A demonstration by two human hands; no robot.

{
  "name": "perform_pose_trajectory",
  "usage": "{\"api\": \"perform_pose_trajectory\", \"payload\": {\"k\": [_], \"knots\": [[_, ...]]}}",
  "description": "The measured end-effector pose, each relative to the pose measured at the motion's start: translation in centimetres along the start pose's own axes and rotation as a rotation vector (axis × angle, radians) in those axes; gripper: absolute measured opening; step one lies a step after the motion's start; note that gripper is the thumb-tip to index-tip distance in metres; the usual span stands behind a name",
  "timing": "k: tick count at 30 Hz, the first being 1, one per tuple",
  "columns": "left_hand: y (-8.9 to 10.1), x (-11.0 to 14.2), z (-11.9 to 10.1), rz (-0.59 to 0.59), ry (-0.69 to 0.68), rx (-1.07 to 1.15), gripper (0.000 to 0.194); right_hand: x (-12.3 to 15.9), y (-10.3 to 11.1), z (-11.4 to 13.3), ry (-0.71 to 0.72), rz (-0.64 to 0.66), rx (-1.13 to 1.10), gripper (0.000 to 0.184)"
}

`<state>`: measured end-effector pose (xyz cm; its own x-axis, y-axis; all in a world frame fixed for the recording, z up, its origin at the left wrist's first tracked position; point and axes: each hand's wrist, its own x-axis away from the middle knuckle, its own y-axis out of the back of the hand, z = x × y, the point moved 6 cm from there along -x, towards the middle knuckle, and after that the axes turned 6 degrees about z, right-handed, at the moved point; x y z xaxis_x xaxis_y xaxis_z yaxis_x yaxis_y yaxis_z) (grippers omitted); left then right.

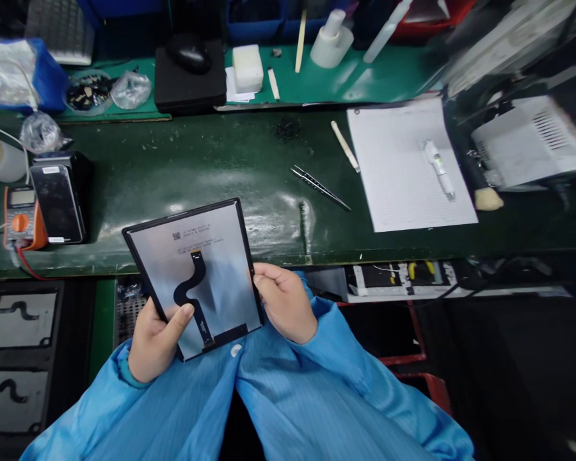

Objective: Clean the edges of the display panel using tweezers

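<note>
Here, left hand gripping display panel, thumb across face; right hand pinching edge.

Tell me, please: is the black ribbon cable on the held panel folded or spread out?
Spread out: the ribbon cable runs in one long curve along the panel, nowhere visibly doubled over.

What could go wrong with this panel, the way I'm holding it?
Your left hand has its thumb at the black ribbon cable; pressing might crease it. The panel could slip if your right hand loosened at its edge. Laid on the tweezers, it might get scratched.
</note>
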<state>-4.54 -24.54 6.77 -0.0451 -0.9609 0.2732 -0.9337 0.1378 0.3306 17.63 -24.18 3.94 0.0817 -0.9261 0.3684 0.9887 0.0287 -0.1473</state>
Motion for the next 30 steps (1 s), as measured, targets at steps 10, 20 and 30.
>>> {"api": "perform_pose_trajectory", "payload": {"k": [10, 20, 30], "knots": [[0.0, 0.1, -0.2, 0.014, -0.004, -0.006, 0.031, -0.2, -0.1, 0.4, 0.042, -0.001, -0.001, 0.023], [0.0, 0.1, -0.1, 0.017, -0.008, -0.014, 0.029, -0.2, 0.0, -0.2, 0.019, -0.009, -0.015, 0.023], [-0.1, 0.2, 0.8, 0.032, 0.034, 0.033, 0.035, -0.2, 0.1, 0.2, 0.015, -0.021, 0.018, 0.022]]}}
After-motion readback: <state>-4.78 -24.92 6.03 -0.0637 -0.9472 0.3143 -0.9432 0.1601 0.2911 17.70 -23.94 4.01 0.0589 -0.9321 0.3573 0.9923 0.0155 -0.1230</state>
